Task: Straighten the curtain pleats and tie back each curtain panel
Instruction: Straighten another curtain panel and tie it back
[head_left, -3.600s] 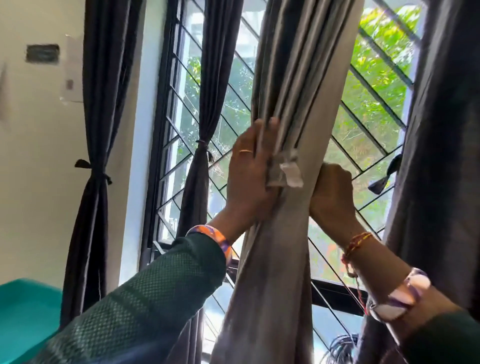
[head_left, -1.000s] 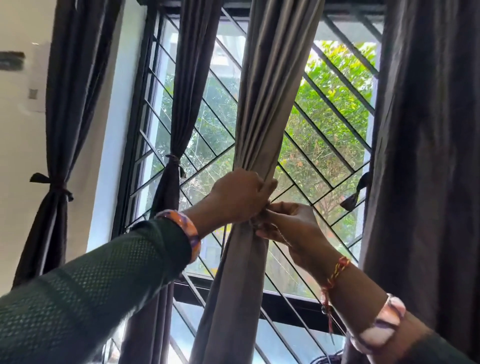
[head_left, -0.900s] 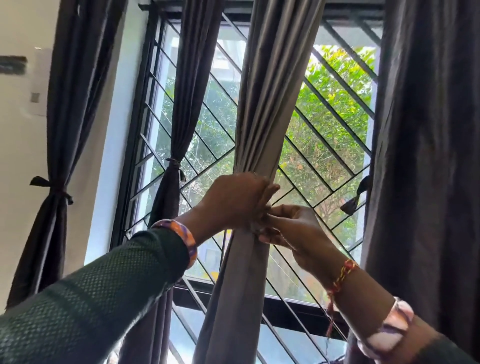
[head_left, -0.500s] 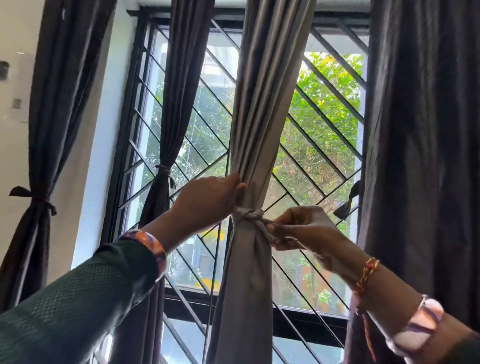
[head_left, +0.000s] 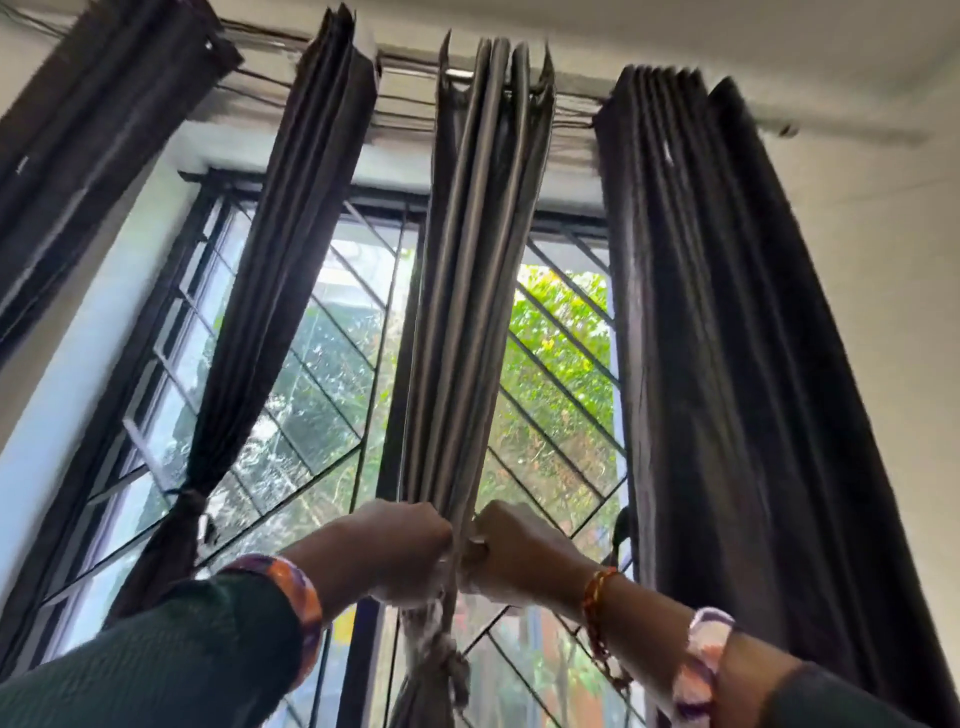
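Note:
A grey pleated curtain panel (head_left: 470, 322) hangs from the rod in the middle of the window. My left hand (head_left: 402, 545) and my right hand (head_left: 511, 545) grip it from either side at waist height, fists pressed against the gathered folds. Just below my hands a knotted tie (head_left: 441, 654) of the same grey cloth cinches the panel. A second panel (head_left: 270, 332) to the left is tied back with a dark band (head_left: 184, 496). A wide dark panel (head_left: 737, 364) hangs loose on the right, with a dark tie (head_left: 622, 535) dangling at its edge.
Another dark curtain (head_left: 78, 130) hangs at the far left. Behind the panels is a window with a black diagonal grille (head_left: 332, 395) and green foliage outside. The curtain rod (head_left: 779, 122) runs along the top under the ceiling.
The view has tilted up to the rod. My hands have moved from pulling the tie's knot to gripping the panel just above it, close together.

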